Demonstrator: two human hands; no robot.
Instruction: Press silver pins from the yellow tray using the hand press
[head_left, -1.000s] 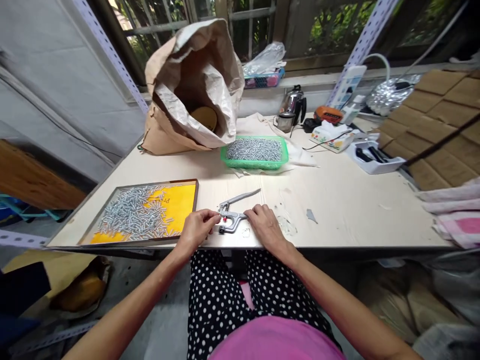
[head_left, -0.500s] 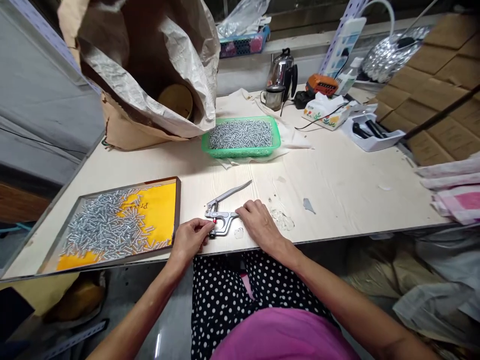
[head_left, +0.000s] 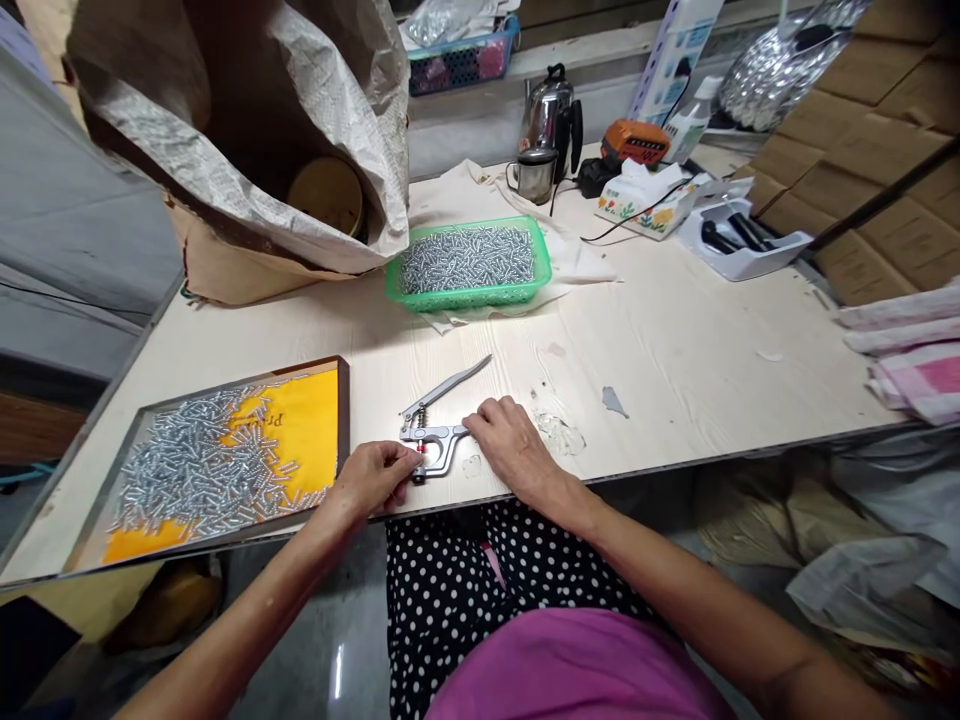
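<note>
A pair of metal snap pliers (head_left: 448, 436) lies on the table near its front edge, its upper handle raised and a spring showing by the pivot. My right hand (head_left: 517, 440) is closed around the end of the lower handle. At the jaw, beside a small red part (head_left: 421, 449), my left hand (head_left: 379, 474) pinches with thumb and forefinger. Whatever is between those fingertips is too small to make out. Left of that hand sits a shallow tray (head_left: 343, 410) with a yellow bottom, heaped with small silvery ridged metal pieces (head_left: 202, 460).
Behind the pliers stands a green basket (head_left: 469, 300) full of similar metal pieces. A large open paper sack (head_left: 247, 240) leans at the back left. Farther back are a kettle (head_left: 551, 115), a metal cup (head_left: 535, 176), a tissue box (head_left: 637, 205) and a white tray (head_left: 739, 262).
The view has shifted slightly, so the table's things sit a little differently in frame. Both hands keep their places at the pliers; the left fingertips have moved only slightly against the jaw.
</note>
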